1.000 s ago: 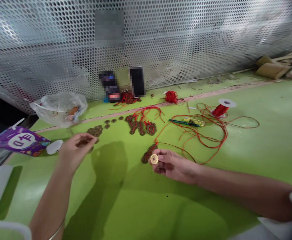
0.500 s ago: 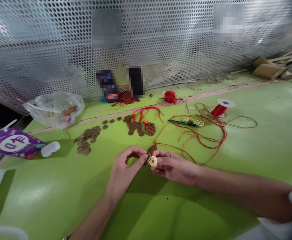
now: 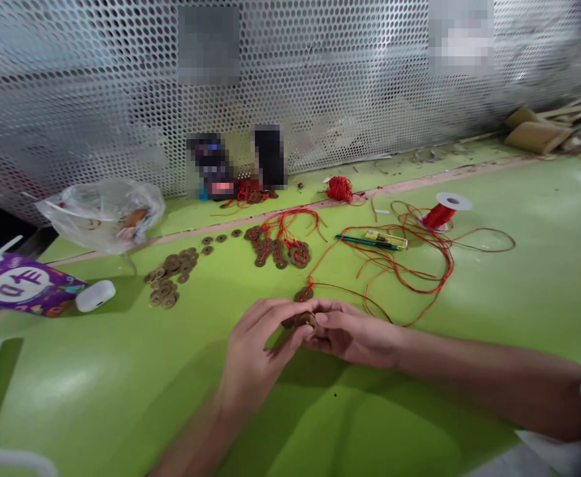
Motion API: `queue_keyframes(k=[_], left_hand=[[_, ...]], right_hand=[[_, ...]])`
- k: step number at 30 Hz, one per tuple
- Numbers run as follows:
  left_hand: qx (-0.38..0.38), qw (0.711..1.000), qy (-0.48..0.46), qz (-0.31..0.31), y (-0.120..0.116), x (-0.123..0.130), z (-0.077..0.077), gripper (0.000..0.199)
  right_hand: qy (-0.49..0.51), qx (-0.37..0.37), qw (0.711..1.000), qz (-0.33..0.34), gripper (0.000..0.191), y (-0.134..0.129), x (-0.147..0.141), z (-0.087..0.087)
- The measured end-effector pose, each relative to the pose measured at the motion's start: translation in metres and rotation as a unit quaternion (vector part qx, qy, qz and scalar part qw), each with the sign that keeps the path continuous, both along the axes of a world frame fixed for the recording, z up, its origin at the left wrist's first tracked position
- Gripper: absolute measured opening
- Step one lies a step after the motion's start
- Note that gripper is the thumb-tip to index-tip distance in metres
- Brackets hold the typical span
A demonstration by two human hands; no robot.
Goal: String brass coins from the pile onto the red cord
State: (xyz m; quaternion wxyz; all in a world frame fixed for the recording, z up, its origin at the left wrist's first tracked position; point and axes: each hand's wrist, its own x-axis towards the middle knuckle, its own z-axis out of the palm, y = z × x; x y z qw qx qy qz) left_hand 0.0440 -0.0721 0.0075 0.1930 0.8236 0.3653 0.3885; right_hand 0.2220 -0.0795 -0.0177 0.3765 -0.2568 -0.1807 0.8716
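Note:
Between my two hands are brass-coloured coins with holes in the middle, overlapping one another. My left hand closes on them from the left, thumb below and fingers above. From the right, my right hand pinches the same coins between thumb and fingers. Just beyond the fingertips shows a darker coin with a red cord knotted at its top; the cord trails right over the table. My fingers cover part of the coins, so how the cord runs through them is hidden.
Loose coins lie in a heap to the left. Corded coin strings rest ahead. A spool of red cord, a yellow-and-green cutter, a purple carton, a white case and a plastic bag surround them.
My left hand has shifted right, its fingers now over the coins. The bright coin that faced me has turned and is partly covered. My right hand has barely moved.

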Motion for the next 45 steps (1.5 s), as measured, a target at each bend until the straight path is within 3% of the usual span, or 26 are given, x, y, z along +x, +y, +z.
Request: queue_keyframes(k=[6, 11, 26, 39, 45], left_hand=[[0.037, 0.999, 0.011, -0.011, -0.0003, 0.0002, 0.0006, 0.016], [0.088, 0.996, 0.017, -0.021, 0.0005, -0.0011, -0.0029, 0.026], [0.125, 0.992, 0.014, 0.006, -0.0036, 0.0021, 0.0031, 0.027], [0.107, 0.992, 0.042, 0.043, -0.0078, 0.003, 0.0048, 0.02], [0.094, 0.996, 0.006, 0.003, -0.0066, 0.0035, 0.0057, 0.028]], right_hand=[[0.007, 0.011, 1.0, 0.011, 0.029, -0.0003, 0.0013, -0.0024], [0.01, 0.012, 1.0, 0.003, 0.026, -0.0002, 0.0017, -0.0037], [0.008, -0.015, 1.0, -0.013, 0.032, 0.0005, 0.0017, -0.0036], [0.008, -0.002, 1.0, -0.019, 0.029, 0.0001, 0.0015, -0.0038], [-0.004, -0.004, 1.0, -0.016, 0.03, -0.0001, 0.0019, -0.0029]])
